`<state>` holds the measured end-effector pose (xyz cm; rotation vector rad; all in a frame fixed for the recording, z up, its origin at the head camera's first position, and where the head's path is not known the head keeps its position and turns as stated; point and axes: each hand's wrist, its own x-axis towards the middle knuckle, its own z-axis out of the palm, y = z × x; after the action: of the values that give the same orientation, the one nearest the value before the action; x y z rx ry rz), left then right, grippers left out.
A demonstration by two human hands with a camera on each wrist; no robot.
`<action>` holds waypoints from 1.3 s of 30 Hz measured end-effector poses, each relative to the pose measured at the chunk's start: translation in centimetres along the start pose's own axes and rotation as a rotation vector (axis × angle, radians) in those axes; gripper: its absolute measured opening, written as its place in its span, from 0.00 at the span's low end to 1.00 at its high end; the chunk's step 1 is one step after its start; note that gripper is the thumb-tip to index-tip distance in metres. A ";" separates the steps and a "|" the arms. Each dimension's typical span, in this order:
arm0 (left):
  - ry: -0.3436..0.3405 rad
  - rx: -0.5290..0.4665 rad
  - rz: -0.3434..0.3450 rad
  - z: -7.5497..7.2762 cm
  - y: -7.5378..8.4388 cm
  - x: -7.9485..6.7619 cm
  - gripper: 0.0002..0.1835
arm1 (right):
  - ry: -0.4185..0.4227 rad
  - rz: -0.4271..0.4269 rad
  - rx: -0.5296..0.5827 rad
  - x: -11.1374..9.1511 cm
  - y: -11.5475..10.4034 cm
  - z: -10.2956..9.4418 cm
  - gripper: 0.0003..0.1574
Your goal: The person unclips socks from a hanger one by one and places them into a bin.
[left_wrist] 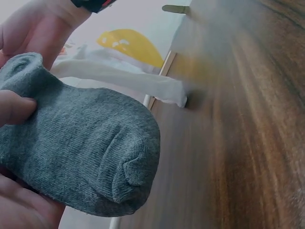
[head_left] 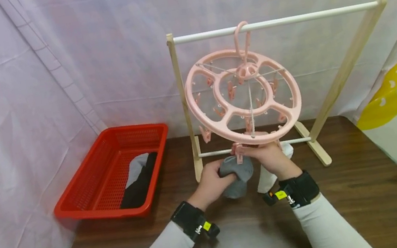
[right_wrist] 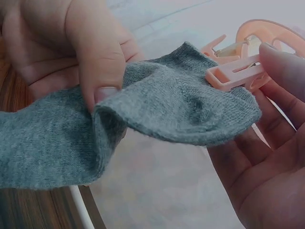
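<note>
A grey sock [head_left: 236,175] hangs below the front rim of a round pink clip hanger [head_left: 295,98]. My left hand [head_left: 211,185] pinches the sock between thumb and fingers, as the right wrist view also shows. With thumb and fingers my right hand [head_left: 271,156] grips a pink clothespin [right_wrist: 238,72], whose jaws lie over the sock's cuff. In the left wrist view the sock's toe [left_wrist: 136,167] points away from the left hand. Just behind the right hand, a white sock [head_left: 266,179] hangs down.
The hanger hooks over the white bar [head_left: 315,15] of a wooden-legged stand. Several more pink clothespins dangle from its rings. At left, a red basket [head_left: 89,207] holds a black and a grey cloth piece [head_left: 136,169]. The brown table [head_left: 373,190] extends beneath everything.
</note>
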<state>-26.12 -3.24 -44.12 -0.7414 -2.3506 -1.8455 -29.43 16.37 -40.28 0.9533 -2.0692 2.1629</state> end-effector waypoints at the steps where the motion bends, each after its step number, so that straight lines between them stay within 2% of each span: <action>1: -0.002 0.007 0.003 0.0 0.1 0.0 0.12 | 0.005 -0.001 0.006 0.0 0.0 0.0 0.12; 6: -0.003 0.031 0.015 -0.3 0.4 -0.2 0.12 | 0.001 -0.037 0.036 0.0 0.0 0.0 0.09; 13: 0.054 0.076 0.016 -0.7 -3.5 -0.2 0.12 | -0.008 -0.105 0.059 0.2 -0.2 -0.1 0.07; 19: 0.079 0.128 0.023 -2.3 -3.9 -1.0 0.12 | -0.016 -0.131 0.043 0.2 -0.3 0.0 0.07; 25: 0.101 0.173 0.028 -4.2 -3.5 -1.7 0.11 | 0.001 -0.136 0.018 0.2 -1.0 0.4 0.06; 30: 0.109 0.171 0.072 -6.1 -2.9 -2.3 0.10 | 0.009 -0.129 0.015 0.1 -1.8 0.7 0.06; 34: 0.124 0.217 0.113 -8.1 -1.6 -3.0 0.09 | 0.001 -0.132 0.014 0.1 -2.0 0.7 0.06; 39: 0.198 0.292 0.111 -11.0 0.2 -3.9 0.10 | -0.012 -0.111 0.019 0.1 -1.8 0.6 0.06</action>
<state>-25.20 -14.67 -42.16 -0.6100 -2.3270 -1.4175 -28.50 16.06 -38.62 1.0590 -1.9531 2.1313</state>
